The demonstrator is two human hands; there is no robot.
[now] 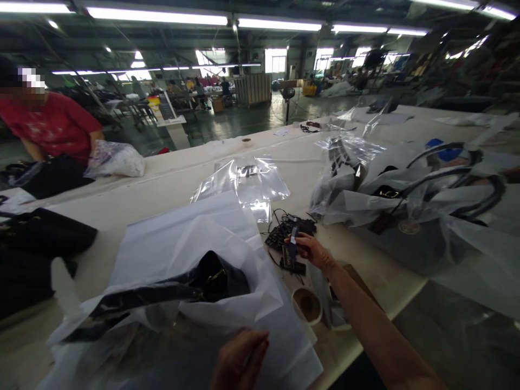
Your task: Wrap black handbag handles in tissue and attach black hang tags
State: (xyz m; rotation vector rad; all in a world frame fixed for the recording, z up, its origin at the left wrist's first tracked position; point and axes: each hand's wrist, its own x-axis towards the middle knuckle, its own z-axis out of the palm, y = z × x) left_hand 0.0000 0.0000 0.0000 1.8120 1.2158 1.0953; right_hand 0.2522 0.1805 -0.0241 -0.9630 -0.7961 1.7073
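We've got open table (170, 179) beyond the tissue paper (182, 244); wrapped bags (406, 206) crowd the right, tape roll (307, 305) sits by our arm.

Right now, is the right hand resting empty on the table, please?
No, the right hand pinches a dark hang tag just above a pile of tags on the table.

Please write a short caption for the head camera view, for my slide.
Right hand lifts a black hang tag from a pile; left hand rests on white tissue paper around a black handbag.
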